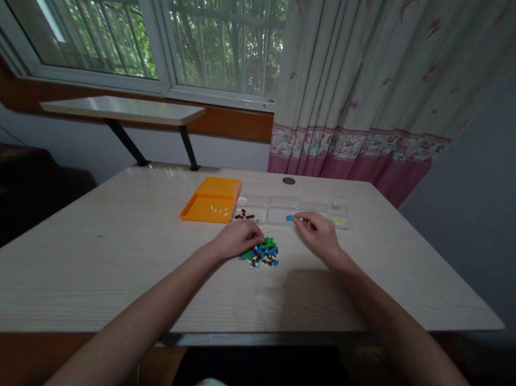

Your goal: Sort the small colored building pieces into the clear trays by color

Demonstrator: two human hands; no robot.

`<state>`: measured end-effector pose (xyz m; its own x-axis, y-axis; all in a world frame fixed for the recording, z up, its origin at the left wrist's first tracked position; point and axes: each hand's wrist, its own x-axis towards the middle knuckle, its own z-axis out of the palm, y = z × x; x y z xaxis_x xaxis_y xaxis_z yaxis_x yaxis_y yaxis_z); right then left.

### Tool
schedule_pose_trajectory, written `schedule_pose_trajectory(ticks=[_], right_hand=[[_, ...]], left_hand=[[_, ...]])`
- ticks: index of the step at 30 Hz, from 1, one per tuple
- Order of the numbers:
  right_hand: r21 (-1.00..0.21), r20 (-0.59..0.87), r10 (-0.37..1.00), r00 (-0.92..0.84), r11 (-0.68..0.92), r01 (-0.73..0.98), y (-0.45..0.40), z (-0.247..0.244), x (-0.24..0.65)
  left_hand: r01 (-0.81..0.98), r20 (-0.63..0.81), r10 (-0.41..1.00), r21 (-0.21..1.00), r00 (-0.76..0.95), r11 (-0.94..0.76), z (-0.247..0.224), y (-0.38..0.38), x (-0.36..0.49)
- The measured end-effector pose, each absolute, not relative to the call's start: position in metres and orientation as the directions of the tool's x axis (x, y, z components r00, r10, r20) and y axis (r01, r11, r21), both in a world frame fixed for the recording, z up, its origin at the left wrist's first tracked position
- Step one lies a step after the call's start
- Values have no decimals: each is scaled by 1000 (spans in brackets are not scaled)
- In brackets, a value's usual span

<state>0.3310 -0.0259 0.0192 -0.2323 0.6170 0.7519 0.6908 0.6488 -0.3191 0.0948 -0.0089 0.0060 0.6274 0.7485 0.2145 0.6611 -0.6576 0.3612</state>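
A small heap of blue, green, brown and pale pieces [264, 254] lies on the table. My left hand [239, 238] rests at the heap's upper left edge, its fingers curled together by the green pieces; what they hold, if anything, is hidden. Over the clear compartment tray [279, 211], my right hand [315, 229] pinches a small blue piece [289, 217]. Brown pieces [245, 215] lie in the tray's left front compartment, and a yellow piece [340, 222] is in the right one. White pieces [218, 211] sit in the open orange box [208, 199].
The pale wooden table [128, 270] has a round dark grommet [288, 181] near its back edge. A raised shelf [129, 109] on black brackets stands at the back left. Behind are a window and a patterned curtain [364, 105].
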Motion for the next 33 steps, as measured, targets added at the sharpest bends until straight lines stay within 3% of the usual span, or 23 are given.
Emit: schedule_pose_trajectory(ticks=[6, 12, 20, 25, 33], right_hand=[[-252, 750, 617, -239, 600, 759, -17, 29, 354], [-220, 628, 757, -181, 396, 892, 0, 31, 394], [-175, 478, 871, -112, 219, 960, 8, 27, 411], [-225, 494, 854, -160, 304, 926, -3, 26, 385], [-256, 588, 716, -376, 606, 753, -36, 12, 306]], left_hand=[[668, 216, 756, 362, 618, -650, 8, -10, 95], [652, 230, 762, 406, 605, -641, 7, -10, 95], [516, 248, 803, 656, 542, -551, 6, -9, 98], [378, 216, 879, 840, 425, -389, 9, -11, 105], [213, 174, 909, 939, 380, -269, 12, -18, 115]])
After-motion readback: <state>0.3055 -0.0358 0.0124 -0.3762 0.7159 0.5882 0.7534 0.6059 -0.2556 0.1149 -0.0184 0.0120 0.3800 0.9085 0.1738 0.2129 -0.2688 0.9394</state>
